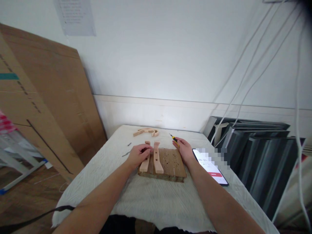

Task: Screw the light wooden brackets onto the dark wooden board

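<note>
My left hand [138, 154] is closed over the left of two pale, shaped wooden pieces [144, 166]; its fingertips hide the middle of that piece. Beside it, the second wooden piece [156, 159], with holes along it, lies on a thick brown board [173, 164] pitted with small holes. At the board's right edge, my right hand [184, 149] grips a yellow-and-black screwdriver [175, 139], its thin tip pointing away and to the left. Whether anything small sits between my left fingertips I cannot make out.
More curved wooden pieces [146, 131] lie at the table's far side. Two small dark metal bits [129, 144] rest left of the board. A phone [214, 172] lies right of my right forearm. Cardboard [53, 81] stands at left, dark panels [260, 156] at right.
</note>
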Available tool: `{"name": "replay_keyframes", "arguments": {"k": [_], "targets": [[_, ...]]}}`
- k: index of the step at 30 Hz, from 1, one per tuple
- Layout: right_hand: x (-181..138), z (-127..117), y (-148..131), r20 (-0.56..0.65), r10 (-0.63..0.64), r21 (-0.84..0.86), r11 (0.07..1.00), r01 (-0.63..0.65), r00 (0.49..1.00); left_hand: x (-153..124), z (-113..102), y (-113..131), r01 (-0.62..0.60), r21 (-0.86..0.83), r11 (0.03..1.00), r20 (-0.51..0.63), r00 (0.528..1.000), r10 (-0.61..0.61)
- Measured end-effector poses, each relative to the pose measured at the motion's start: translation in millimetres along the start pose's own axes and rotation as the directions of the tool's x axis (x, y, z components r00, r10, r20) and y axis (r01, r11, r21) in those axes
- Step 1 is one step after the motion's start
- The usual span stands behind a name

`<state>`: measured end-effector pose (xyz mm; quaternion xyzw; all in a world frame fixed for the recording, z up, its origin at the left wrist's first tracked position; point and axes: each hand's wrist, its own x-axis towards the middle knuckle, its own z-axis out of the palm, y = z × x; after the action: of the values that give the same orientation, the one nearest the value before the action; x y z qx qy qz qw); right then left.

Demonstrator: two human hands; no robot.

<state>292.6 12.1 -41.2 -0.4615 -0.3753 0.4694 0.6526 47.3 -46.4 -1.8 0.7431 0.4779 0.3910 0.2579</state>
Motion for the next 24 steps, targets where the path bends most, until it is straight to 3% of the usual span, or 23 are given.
{"name": "replay_keyframes", "arguments": {"k": [7,16,22,24], "targets": [[1.6,2.5,2.2,0.045,0.026,-0.008,1.0,-0.026,0.999,-1.8,5.3,-0.3,-0.04,0.047,0.998,-0.095,0.994,0.044],[0.9,4.2,2.4,0.089,0.007,0.025,1.0,-0.009,0.996,-0.6,4.4,0.2,-0.097,0.087,0.991,-0.121,0.987,0.107],[0.4,2.3,0.7,0.099,0.035,-0.013,0.999,-0.034,0.994,-4.4,2.3,-6.0,-0.204,0.27,0.941,-0.262,0.925,0.276],[0.1,1.2,-0.2,0.096,0.045,-0.039,0.998,-0.042,0.994,-2.8,-8.2,-7.7,-0.17,0.362,0.916,-0.304,0.908,0.289]]}}
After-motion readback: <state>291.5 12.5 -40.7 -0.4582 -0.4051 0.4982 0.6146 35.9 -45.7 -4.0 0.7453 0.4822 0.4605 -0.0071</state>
